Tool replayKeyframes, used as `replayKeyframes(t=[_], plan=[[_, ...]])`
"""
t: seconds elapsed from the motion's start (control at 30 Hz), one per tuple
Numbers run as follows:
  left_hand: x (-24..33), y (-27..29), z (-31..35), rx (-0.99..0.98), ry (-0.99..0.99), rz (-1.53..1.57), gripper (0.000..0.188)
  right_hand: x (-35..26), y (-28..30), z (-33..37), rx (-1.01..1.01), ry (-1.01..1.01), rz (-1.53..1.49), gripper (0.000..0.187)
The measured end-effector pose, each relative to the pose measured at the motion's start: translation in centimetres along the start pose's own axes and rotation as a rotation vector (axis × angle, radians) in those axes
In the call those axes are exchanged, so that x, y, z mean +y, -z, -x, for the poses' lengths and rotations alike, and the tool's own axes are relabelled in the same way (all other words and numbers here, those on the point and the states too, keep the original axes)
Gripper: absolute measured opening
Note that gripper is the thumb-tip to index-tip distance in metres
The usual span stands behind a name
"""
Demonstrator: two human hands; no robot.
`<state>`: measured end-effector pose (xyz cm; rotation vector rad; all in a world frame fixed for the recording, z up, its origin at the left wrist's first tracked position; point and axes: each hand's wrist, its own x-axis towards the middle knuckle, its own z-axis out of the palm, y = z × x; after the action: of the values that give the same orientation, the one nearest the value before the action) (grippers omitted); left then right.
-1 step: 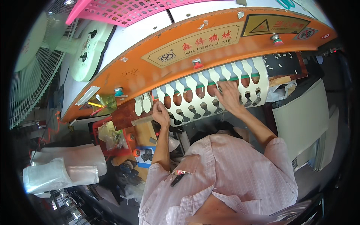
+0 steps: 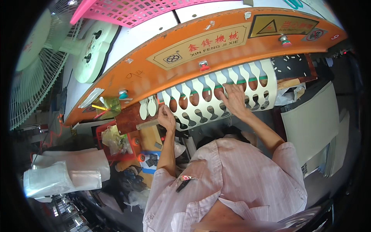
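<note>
A cream sheet (image 2: 196, 113) with rows of sole-shaped cut-outs lies curved along the front of the orange machine (image 2: 143, 79). At its left end my left hand (image 2: 166, 119) is closed, the fingers curled at the sheet's edge. My right hand (image 2: 235, 101) rests on the sheet right of its middle, fingers stretched and somewhat apart, palm down. Through the holes a reddish-brown board and grey-blue shapes with a green strip show. Left of my left hand lie several pale sole-shaped pieces (image 2: 152, 106), side by side.
A pink basket (image 2: 127, 13) and a fan (image 2: 40, 65) stand beyond the machine. Red and green buttons (image 2: 204, 65) sit on its front. At the right are a black surface (image 2: 290, 65) with small white scraps and pale sheets (image 2: 311, 116). A red crate (image 2: 112, 145) stands at the left.
</note>
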<state>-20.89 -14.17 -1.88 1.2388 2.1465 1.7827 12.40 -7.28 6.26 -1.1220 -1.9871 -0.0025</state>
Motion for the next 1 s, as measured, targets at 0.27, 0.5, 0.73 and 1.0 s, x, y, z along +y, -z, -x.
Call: replayKeyframes(t=[0.27,0.5,0.73,1.0], plan=[[-0.4,-0.2,-0.9,-0.038,-0.004,-0.071,0.030,0.8,-4.3,1.2,-0.020,-0.022,0.070,0.036],[-2.8,0.6,1.5,-0.063,0.098,-0.122,0.031,0.4,-6.4,3.7,-0.046,-0.056,0.063,0.038],[0.2,-0.5,0.9,0.008,-0.138,-0.360,0.035,-0.2,-10.9,-3.8,-0.167,-0.175,-0.065,0.039],[-0.9,-6.0,-11.0,-0.512,0.073,-0.157,0.053,-8.4,-23.2,-9.6,-0.472,0.029,-0.384,0.074]])
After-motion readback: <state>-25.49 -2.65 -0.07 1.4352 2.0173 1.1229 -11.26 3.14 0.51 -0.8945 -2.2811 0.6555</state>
